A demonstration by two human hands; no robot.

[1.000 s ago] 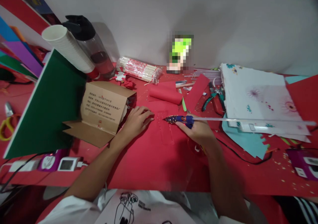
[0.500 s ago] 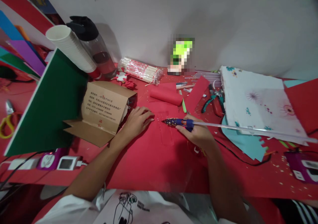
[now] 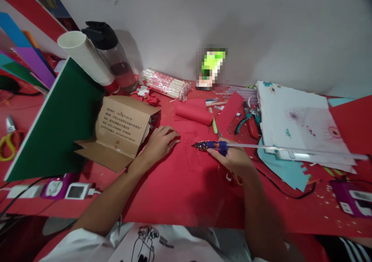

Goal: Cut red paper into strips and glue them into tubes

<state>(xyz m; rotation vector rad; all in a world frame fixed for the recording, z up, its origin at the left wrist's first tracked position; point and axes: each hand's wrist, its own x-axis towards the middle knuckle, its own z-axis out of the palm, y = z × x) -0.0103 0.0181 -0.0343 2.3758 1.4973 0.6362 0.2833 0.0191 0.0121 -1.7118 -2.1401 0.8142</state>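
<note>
While the left hand (image 3: 161, 141) stays flat on the red sheet (image 3: 186, 176), the right hand (image 3: 234, 159), closed around the glue gun (image 3: 212, 145), has crept its nozzle left toward the fingers; cardboard box (image 3: 123, 128) beyond unmoved.

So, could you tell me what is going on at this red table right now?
A person sits at the red table doing craft work. The right hand grips a blue glue gun with a long clear glue stick trailing from its back, nozzle pointing left just over a red sheet. The left hand rests flat on that sheet beside an opened cardboard box. A roll of red paper and pliers lie further back.
</note>
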